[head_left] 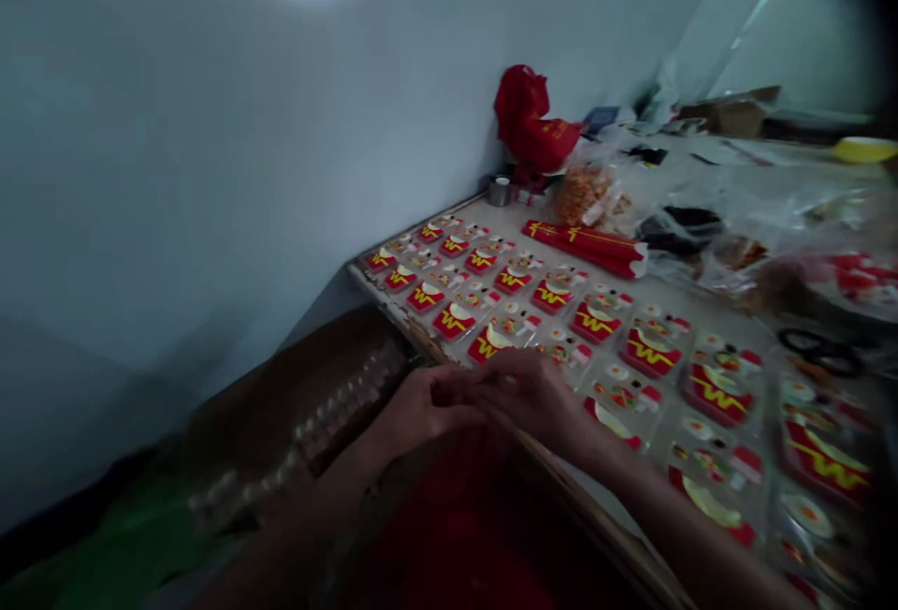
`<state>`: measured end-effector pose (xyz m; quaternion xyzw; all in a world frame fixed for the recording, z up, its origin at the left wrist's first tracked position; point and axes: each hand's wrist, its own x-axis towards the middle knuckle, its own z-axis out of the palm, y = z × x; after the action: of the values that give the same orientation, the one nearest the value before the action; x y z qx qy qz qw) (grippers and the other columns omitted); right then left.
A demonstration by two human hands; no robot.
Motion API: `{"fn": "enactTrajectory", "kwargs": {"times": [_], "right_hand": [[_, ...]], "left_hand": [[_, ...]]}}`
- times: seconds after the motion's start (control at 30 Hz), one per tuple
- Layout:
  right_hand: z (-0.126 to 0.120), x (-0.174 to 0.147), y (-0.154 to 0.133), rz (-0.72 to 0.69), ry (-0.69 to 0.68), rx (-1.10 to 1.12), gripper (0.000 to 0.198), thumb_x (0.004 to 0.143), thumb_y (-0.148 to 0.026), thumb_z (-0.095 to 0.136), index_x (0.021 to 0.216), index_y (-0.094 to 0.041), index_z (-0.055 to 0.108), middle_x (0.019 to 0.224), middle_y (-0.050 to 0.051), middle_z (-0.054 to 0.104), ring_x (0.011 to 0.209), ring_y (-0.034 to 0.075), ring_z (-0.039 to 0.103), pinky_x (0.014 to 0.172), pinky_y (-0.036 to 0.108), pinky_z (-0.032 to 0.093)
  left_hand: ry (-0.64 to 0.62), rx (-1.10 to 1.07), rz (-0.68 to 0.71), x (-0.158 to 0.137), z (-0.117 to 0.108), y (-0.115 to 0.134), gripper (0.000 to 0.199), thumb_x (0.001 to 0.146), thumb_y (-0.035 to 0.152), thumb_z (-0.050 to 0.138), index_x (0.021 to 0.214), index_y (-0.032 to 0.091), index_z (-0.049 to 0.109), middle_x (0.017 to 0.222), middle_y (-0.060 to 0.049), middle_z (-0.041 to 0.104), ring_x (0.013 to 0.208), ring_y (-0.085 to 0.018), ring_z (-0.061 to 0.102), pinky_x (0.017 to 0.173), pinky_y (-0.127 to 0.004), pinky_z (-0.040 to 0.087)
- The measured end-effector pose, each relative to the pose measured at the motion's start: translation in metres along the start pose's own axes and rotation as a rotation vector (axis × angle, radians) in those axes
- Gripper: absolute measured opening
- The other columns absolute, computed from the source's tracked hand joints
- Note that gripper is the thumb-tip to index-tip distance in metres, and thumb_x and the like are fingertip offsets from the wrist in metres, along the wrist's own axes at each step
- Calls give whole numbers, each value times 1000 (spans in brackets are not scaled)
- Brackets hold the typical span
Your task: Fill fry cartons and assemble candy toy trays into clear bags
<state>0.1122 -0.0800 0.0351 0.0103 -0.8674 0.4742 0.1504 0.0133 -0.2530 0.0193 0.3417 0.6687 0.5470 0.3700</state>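
both hands (477, 399) meet over clear packets (596, 320) with red-and-yellow cards.

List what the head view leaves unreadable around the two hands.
- Left hand and right hand: fingertips meet, blurred; anything pinched cannot be told.
- Packets: print too blurred to read.
- Clear strip: motion-smeared.
- Scissors: dim, blurred.
- Table: cut by right edge.

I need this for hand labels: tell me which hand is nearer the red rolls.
Right. The right hand rests at the table edge among the packets, below the red rolls. The left hand meets it from farther left, off the table.
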Motion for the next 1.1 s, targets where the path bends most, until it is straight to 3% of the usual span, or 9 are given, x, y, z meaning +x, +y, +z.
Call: {"fn": "enactTrajectory", "kwargs": {"times": [0.1, 0.2, 0.3, 0.43, 0.57, 0.67, 0.77, 0.9, 1.1], "right_hand": [[57, 22, 2, -110, -68, 75, 15, 91, -33, 68, 84, -22, 76, 81, 3, 67, 78, 16, 61, 68, 26, 46], [84, 57, 14, -134, -159, 151, 21, 94, -38, 64, 94, -22, 77, 89, 4, 67, 83, 16, 62, 73, 27, 47], [74, 111, 38, -62, -279, 134, 36, 90, -48, 67, 117, -24, 72, 94, 3, 71, 84, 17, 64, 73, 28, 49], [46, 210, 90, -43, -165, -156, 32, 89, -41, 68, 113, -20, 72, 90, 5, 73, 80, 19, 66, 75, 31, 49], [52, 295, 137, -218, -236, -443, 39, 84, -24, 69, 123, -19, 67, 119, 10, 70, 108, 25, 63, 95, 39, 47], [69, 331, 154, -333, -446, -594, 66, 75, -25, 76, 138, -20, 57, 144, 13, 55, 131, 32, 48, 106, 47, 40], [76, 349, 157, -352, -606, -660, 83, 72, -35, 79, 147, -25, 46, 143, 12, 54, 132, 35, 45, 103, 51, 40], [74, 361, 157, -400, -673, -745, 89, 68, -41, 83, 147, -28, 44, 139, 12, 54, 127, 36, 47, 103, 52, 37], [84, 373, 160, -465, -701, -866, 92, 57, -41, 90, 138, -23, 51, 131, 13, 54, 119, 35, 49, 102, 51, 36]], "left_hand": [[98, 3, -56, -22, -31, -23, 25, 79, 38, 74, 86, 14, 77, 83, -5, 72, 81, -21, 63, 72, -28, 46], [193, -8, -138, -27, -65, -45, 26, 83, 40, 69, 83, 15, 78, 81, -5, 72, 78, -21, 63, 71, -28, 45], [349, -47, -212, -20, -105, -61, 27, 78, 43, 73, 79, 17, 76, 79, -3, 69, 75, -19, 61, 69, -27, 45], [571, -109, -300, 6, -164, -76, 31, 73, 48, 76, 75, 17, 71, 73, -1, 66, 70, -17, 58, 65, -26, 44], [623, -42, -359, 44, -208, -90, 36, 65, 49, 81, 78, 16, 74, 76, -3, 70, 73, -18, 60, 68, -26, 44], [667, -37, -372, 66, -223, -100, 36, 63, 48, 83, 69, 15, 70, 66, -1, 65, 65, -15, 56, 63, -25, 40], [694, -104, -358, 79, -232, -107, 36, 62, 45, 84, 67, 15, 66, 62, 1, 62, 58, -12, 52, 58, -24, 38], [659, -139, -398, 86, -243, -111, 32, 62, 41, 85, 76, 16, 72, 69, -2, 69, 61, -14, 58, 62, -26, 43], [759, 98, -466, 85, -248, -116, 36, 54, 44, 88, 66, 15, 70, 64, -2, 68, 59, -15, 55, 58, -26, 39]]}}
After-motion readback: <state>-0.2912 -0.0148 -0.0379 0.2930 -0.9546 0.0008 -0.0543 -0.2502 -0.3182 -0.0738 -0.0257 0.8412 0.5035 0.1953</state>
